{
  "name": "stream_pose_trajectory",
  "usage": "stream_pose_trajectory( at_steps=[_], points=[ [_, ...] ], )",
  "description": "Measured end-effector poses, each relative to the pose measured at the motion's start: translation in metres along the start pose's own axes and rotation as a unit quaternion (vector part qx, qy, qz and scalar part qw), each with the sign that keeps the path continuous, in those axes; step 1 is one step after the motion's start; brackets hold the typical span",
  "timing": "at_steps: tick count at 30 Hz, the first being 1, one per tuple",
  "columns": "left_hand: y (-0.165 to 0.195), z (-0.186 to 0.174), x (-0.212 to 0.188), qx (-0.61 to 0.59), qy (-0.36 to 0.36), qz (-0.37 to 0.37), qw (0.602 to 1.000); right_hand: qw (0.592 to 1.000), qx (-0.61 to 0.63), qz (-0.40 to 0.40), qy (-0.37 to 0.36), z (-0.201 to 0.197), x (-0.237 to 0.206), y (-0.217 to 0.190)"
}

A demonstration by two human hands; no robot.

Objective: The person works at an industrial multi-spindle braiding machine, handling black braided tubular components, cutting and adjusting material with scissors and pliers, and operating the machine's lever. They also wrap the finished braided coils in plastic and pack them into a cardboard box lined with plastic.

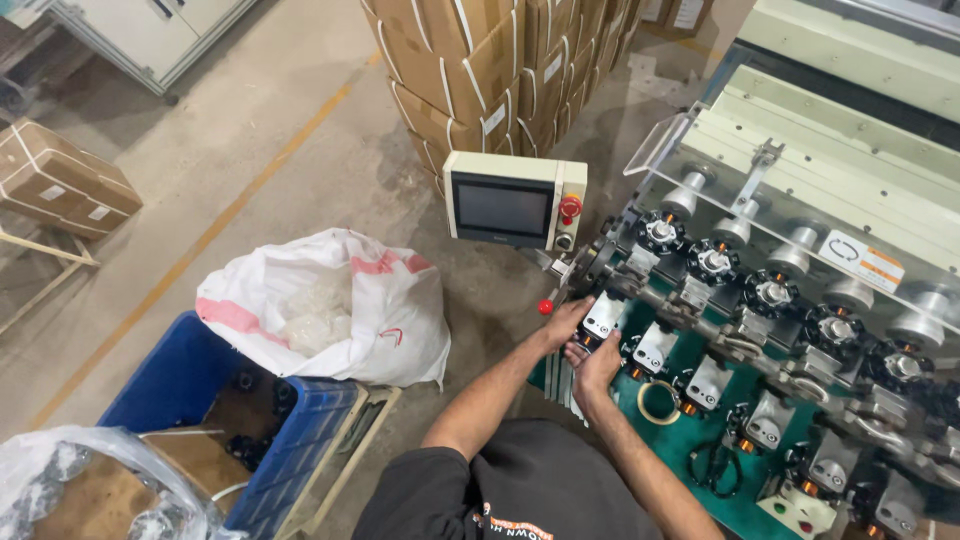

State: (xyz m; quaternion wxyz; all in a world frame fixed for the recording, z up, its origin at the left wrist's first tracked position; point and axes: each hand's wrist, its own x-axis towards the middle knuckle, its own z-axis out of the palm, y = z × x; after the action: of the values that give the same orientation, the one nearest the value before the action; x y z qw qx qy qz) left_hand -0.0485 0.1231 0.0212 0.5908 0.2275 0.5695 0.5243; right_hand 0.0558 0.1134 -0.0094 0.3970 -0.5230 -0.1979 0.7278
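Note:
Both of my hands work at the leftmost station of a long winding machine (800, 300) with a row of black star-shaped heads and silver fixtures. My left hand (563, 322) reaches in from the left and presses against the side of the first silver fixture (604, 316). Just below it, my right hand (596, 366) has its fingers curled around a small dark part with copper winding (585, 344) under that fixture. The fingers hide most of the part.
A control panel with a dark screen (500, 208) and a red stop button (570, 208) stands left of the machine. A red knob (545, 306) sticks out near my left hand. A yellow tape ring (658, 401) lies on the green bed (700, 445). A white sack (330, 300), a blue crate (190, 385) and stacked cartons (480, 60) stand on the floor.

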Motion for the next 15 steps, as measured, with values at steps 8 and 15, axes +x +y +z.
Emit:
stream_pose_trajectory(
  at_steps=[8, 15],
  points=[
    [-0.025, 0.005, 0.016, 0.137, 0.109, 0.072, 0.982, 1.0, -0.007, 0.013, 0.009, 0.004, 0.006, 0.002],
    [-0.084, 0.01, -0.08, 0.446, -0.091, 0.245, 0.856, 0.892, 0.0, 0.414, -0.181, -0.111, -0.008, -0.016]
  ],
)
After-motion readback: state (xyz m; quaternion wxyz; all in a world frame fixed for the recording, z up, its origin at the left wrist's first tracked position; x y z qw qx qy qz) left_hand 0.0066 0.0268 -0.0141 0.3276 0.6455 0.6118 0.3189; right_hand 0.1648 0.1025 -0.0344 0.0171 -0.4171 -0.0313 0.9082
